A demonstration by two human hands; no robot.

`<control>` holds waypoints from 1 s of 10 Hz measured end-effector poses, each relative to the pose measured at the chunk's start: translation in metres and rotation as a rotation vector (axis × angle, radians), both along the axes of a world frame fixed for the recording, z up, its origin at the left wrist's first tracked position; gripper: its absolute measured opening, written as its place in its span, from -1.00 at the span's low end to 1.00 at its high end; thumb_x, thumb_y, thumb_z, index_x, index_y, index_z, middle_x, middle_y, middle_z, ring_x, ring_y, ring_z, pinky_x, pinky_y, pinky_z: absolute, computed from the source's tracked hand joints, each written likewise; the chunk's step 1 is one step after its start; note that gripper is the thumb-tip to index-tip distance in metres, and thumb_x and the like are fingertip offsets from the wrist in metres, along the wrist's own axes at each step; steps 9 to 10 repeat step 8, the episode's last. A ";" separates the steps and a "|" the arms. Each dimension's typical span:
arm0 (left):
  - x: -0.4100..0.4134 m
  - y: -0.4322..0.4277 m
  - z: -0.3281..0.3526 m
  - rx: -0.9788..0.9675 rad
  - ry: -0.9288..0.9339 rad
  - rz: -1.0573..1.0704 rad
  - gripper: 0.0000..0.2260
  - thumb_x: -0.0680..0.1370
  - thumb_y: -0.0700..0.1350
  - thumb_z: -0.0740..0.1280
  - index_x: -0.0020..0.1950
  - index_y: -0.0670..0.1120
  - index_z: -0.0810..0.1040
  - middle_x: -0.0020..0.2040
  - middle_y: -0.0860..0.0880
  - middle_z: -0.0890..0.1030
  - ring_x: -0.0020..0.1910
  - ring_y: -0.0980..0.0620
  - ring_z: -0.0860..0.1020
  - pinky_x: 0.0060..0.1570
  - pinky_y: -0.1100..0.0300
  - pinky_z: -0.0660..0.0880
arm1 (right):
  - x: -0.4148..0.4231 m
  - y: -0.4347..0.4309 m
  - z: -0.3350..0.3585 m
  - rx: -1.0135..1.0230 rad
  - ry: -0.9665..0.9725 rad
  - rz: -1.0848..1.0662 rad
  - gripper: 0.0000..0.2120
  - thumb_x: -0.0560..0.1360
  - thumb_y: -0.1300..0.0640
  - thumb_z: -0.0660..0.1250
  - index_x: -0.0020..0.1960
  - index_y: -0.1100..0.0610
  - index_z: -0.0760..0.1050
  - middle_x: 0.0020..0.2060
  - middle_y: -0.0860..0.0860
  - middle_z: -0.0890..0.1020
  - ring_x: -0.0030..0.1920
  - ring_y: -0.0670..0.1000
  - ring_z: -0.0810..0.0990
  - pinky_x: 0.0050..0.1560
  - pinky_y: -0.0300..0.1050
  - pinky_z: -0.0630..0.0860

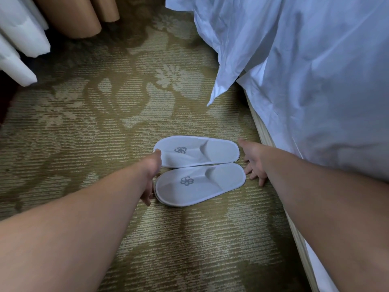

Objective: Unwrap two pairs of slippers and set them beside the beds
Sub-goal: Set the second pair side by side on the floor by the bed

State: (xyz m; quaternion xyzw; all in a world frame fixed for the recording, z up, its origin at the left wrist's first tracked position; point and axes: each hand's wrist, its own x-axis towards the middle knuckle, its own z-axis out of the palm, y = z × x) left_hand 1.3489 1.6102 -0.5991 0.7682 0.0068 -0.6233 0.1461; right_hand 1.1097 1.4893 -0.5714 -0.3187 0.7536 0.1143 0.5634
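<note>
Two white slippers with grey pinwheel logos lie flat and side by side on the patterned carpet, toes pointing left: the far slipper [197, 151] and the near slipper [200, 184]. My left hand [150, 175] rests at their toe ends, fingers touching the near slipper's edge. My right hand [253, 161] is at their heel ends, fingers spread and pointing down at the carpet, holding nothing. The bed [326, 85] with its white duvet stands just right of the slippers.
A duvet corner [219, 89] hangs down toward the floor above the slippers. White and tan curtains [27, 39] hang at the upper left. The olive floral carpet [94, 114] stretches left of the slippers.
</note>
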 end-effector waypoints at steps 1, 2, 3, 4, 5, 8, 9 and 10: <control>0.001 0.000 0.000 -0.001 0.005 -0.003 -0.20 0.51 0.46 -0.04 0.58 -0.05 0.13 0.46 -0.34 0.31 0.41 -0.32 0.32 0.40 -0.38 0.06 | -0.001 0.000 0.000 0.006 0.011 0.002 -0.16 0.52 -0.42 -0.02 0.59 0.12 -0.01 0.54 0.17 0.17 0.51 0.25 0.17 0.45 0.24 0.01; 0.002 0.001 0.002 -0.001 0.013 -0.002 -0.19 0.51 0.46 -0.04 0.58 -0.05 0.14 0.44 -0.32 0.34 0.41 -0.28 0.31 0.41 -0.37 0.05 | -0.001 0.000 0.001 0.007 0.010 -0.003 -0.16 0.52 -0.41 -0.02 0.59 0.11 -0.01 0.54 0.18 0.17 0.51 0.25 0.17 0.45 0.24 0.03; 0.001 0.000 0.002 0.006 0.003 -0.013 -0.19 0.51 0.46 -0.04 0.58 -0.05 0.13 0.45 -0.33 0.32 0.44 -0.31 0.27 0.42 -0.38 0.05 | -0.001 -0.001 0.000 0.008 0.008 -0.005 -0.17 0.52 -0.42 -0.02 0.59 0.09 -0.03 0.56 0.14 0.14 0.51 0.23 0.18 0.45 0.23 0.02; -0.001 0.000 0.003 0.006 -0.017 -0.012 -0.20 0.52 0.44 -0.05 0.59 -0.06 0.12 0.51 -0.33 0.24 0.48 -0.34 0.19 0.41 -0.40 0.04 | -0.003 0.000 0.000 0.035 0.006 -0.009 -0.13 0.47 -0.48 -0.03 0.59 0.04 -0.02 0.54 0.20 0.17 0.52 0.23 0.14 0.47 0.22 -0.01; -0.002 -0.001 0.005 0.008 -0.029 0.001 -0.21 0.53 0.43 -0.04 0.59 -0.05 0.09 0.55 -0.30 0.19 0.50 -0.36 0.16 0.40 -0.42 0.05 | -0.003 0.000 0.001 0.030 0.012 -0.013 -0.13 0.47 -0.48 -0.02 0.59 0.04 -0.02 0.54 0.19 0.17 0.52 0.23 0.15 0.46 0.23 -0.01; -0.013 -0.003 0.027 -0.011 -0.122 0.013 -0.35 0.62 0.31 -0.05 0.54 -0.11 0.21 0.00 -0.24 0.54 -0.31 -0.15 0.47 -0.38 -0.05 0.42 | 0.001 -0.002 0.012 0.000 0.037 -0.049 -0.12 0.49 -0.45 0.00 0.59 0.09 -0.03 0.52 0.27 0.18 0.51 0.27 0.16 0.46 0.24 0.03; -0.013 -0.003 0.027 -0.011 -0.122 0.013 -0.35 0.62 0.31 -0.05 0.54 -0.11 0.21 0.00 -0.24 0.54 -0.31 -0.15 0.47 -0.38 -0.05 0.42 | 0.001 -0.002 0.012 0.000 0.037 -0.049 -0.12 0.49 -0.45 0.00 0.59 0.09 -0.03 0.52 0.27 0.18 0.51 0.27 0.16 0.46 0.24 0.03; -0.013 -0.003 0.027 -0.011 -0.122 0.013 -0.35 0.62 0.31 -0.05 0.54 -0.11 0.21 0.00 -0.24 0.54 -0.31 -0.15 0.47 -0.38 -0.05 0.42 | 0.001 -0.002 0.012 0.000 0.037 -0.049 -0.12 0.49 -0.45 0.00 0.59 0.09 -0.03 0.52 0.27 0.18 0.51 0.27 0.16 0.46 0.24 0.03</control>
